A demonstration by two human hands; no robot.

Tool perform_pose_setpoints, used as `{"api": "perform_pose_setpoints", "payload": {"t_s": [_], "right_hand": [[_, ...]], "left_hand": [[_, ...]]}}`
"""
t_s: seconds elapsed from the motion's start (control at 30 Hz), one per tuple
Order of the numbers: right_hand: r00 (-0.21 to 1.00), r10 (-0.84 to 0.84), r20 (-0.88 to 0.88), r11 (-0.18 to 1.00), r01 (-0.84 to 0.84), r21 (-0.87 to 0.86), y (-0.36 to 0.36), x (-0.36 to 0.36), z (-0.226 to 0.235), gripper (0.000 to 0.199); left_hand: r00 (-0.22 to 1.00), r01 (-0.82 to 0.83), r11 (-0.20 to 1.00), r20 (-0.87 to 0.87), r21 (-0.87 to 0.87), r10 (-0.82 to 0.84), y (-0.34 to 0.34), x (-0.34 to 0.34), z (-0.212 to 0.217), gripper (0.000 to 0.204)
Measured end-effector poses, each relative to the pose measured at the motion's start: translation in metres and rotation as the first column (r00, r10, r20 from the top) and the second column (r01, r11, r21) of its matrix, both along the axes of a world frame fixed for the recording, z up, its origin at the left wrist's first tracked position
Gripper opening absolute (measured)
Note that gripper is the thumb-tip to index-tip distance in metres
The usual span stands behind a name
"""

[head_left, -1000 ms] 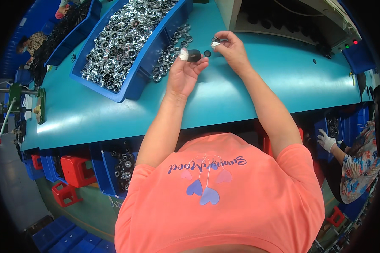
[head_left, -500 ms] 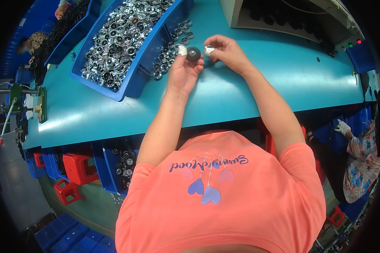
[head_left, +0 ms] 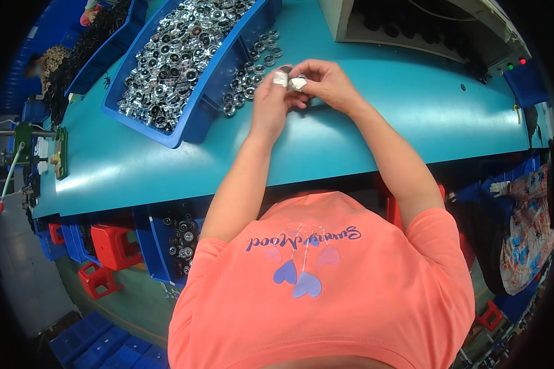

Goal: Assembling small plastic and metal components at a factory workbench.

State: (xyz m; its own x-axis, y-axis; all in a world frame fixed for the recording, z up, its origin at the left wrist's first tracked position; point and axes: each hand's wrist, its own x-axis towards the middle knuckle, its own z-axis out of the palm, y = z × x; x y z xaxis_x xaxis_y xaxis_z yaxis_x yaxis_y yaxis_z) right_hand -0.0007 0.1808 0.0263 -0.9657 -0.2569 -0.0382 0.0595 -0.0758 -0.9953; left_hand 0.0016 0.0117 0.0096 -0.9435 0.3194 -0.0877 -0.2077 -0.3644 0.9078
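Note:
My left hand (head_left: 269, 103) is closed on a round black disc-like part (head_left: 285, 69), mostly covered by the fingers. White tape wraps its thumb. Against it, my right hand (head_left: 331, 87) pinches thumb and forefinger together, its thumb also taped white. What sits in that pinch is too small and covered to make out. Both hands meet just above the teal table (head_left: 351, 141). Left of them, several loose shiny silver-and-black round parts (head_left: 250, 80) lie beside a large blue bin (head_left: 184, 123) heaped with the same kind of parts (head_left: 172, 67).
A beige open-fronted machine (head_left: 345, 21) with dark round pieces inside stands at the back right. At the far left is a green hand press (head_left: 58, 154). Red stools (head_left: 114, 246) and blue crates are below. Other people work at the left and right (head_left: 526, 227).
My right hand has moved left and come together with my left hand. The left hand has turned, so the black disc is now largely hidden. A co-worker at the right has shifted.

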Motion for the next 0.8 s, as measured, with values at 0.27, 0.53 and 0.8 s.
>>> {"api": "perform_pose_setpoints", "payload": {"t_s": [0.27, 0.53, 0.8], "right_hand": [[1.0, 0.022, -0.006, 0.998, -0.023, -0.055, 0.009, -0.002, 0.012, 0.05], [0.986, -0.095, -0.136, 0.995, 0.091, -0.037, 0.004, -0.002, -0.002, 0.039], [0.759, -0.144, -0.635, 0.891, 0.379, 0.251, -0.007, 0.003, 0.001, 0.029]], "left_hand": [[0.984, -0.006, 0.938, 0.167, 0.346, -0.056, -0.014, -0.009, -0.006, 0.046], [0.986, -0.003, 0.948, 0.158, 0.317, -0.049, -0.012, -0.006, -0.004, 0.043], [1.0, -0.027, 0.998, -0.006, 0.05, 0.028, -0.003, -0.002, -0.007, 0.049]]}}
